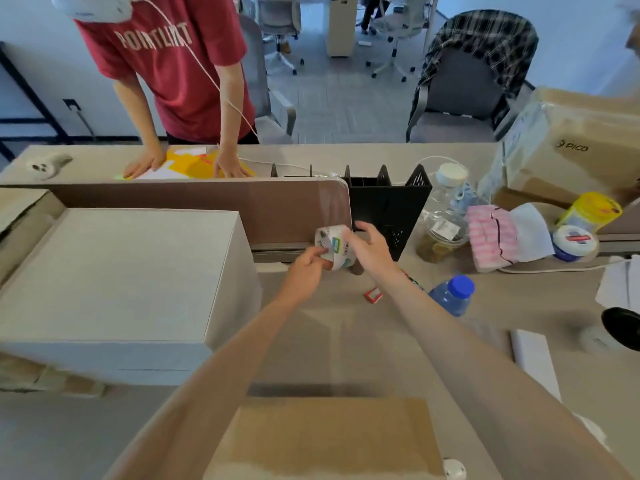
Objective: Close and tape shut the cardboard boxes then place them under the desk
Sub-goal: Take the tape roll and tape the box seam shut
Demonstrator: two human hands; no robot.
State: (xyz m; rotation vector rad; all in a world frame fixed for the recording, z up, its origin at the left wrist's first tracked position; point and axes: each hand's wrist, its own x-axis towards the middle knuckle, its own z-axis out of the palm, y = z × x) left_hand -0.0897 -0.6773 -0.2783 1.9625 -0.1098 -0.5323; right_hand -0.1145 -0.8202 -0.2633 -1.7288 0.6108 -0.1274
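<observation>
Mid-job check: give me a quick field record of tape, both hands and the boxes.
tape roll: held above the desk, by the divider end
left hand: pinches the roll's lower left
right hand: holds the roll's right side
brown box: nearest the camera, top looks closed
white box: left on the desk, closed
bottle: blue cap, right of the right forearm

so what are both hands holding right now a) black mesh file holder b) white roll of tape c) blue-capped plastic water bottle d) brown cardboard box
b, the left hand and right hand both grip the white roll of tape, held in front of the brown desk divider.
</observation>
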